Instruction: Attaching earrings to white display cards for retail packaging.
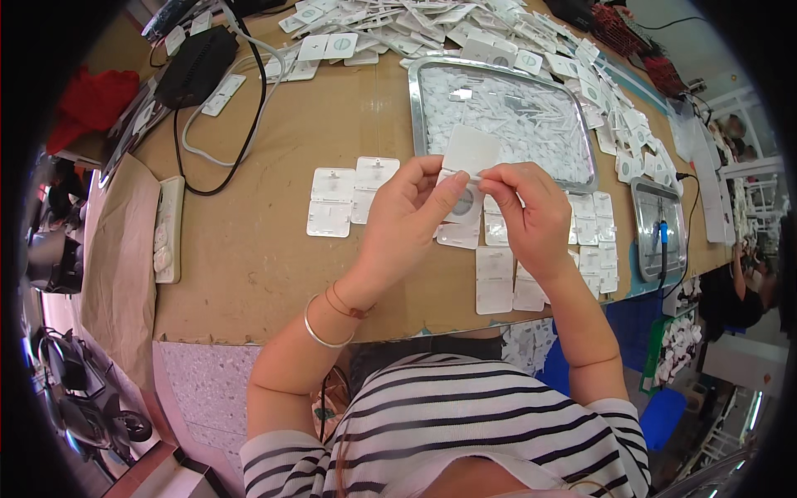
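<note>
A flat white hinged plastic case (471, 148) is held up over the near edge of the metal tray, its two panels spread apart and a round grey mark on the lower one. My left hand (408, 203) is closed on its left side, thumb across the fold. At the same fold, my right hand (531, 212) pinches with thumb and forefinger; any small part between those fingertips is too hidden to make out. Opened white cases (331, 202) lie left of my hands, and more opened cases (496, 278) lie beneath and right of them.
Many small white plastic pieces fill the metal tray (419, 112). White cases (498, 46) are heaped behind it. A smaller tray (643, 228) holds a blue-tipped tool (663, 236) at right. Left are a black box (195, 66) with cables and a power strip (169, 228).
</note>
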`<state>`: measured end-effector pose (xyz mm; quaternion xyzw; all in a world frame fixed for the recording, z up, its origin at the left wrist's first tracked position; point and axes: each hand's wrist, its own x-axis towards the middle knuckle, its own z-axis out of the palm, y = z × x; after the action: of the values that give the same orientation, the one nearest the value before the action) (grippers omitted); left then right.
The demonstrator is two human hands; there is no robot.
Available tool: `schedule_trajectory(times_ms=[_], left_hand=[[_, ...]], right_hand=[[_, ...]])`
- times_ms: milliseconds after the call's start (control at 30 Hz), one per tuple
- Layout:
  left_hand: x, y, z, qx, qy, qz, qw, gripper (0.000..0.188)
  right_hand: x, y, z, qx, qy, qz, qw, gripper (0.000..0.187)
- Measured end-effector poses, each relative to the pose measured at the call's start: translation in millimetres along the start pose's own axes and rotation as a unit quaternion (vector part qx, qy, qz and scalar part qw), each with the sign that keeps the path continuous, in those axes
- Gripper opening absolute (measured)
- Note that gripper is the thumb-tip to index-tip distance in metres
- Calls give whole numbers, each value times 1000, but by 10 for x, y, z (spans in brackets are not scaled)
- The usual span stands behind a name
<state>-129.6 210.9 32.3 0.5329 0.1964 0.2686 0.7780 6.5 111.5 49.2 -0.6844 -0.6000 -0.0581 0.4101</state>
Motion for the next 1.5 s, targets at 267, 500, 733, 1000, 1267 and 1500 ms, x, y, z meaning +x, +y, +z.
schedule_trajectory(times_ms=[267,500,733,1000,1267,1500], left_hand=[[-6,-37,-3,-31,18,-13,999,28],[-35,67,11,5,24,-24,999,26],[-16,41,-30,-29,14,-13,999,22],[-31,9,-36,37,16,28,999,19],[84,48,-138,29,95,8,995,24],[144,56,-224,-27,118,-3,993,27]], right_hand=[[-46,-90,-15,262,-5,286,922,17],[-69,20,-42,397,-126,387,823,18],[-44,-41,-37,444,-101,378,806,18],[-108,-56,33,384,-55,328,861,19],[556,773,116,1,-95,228,969,17],[856,1245,274,-144,-196,150,958,17]])
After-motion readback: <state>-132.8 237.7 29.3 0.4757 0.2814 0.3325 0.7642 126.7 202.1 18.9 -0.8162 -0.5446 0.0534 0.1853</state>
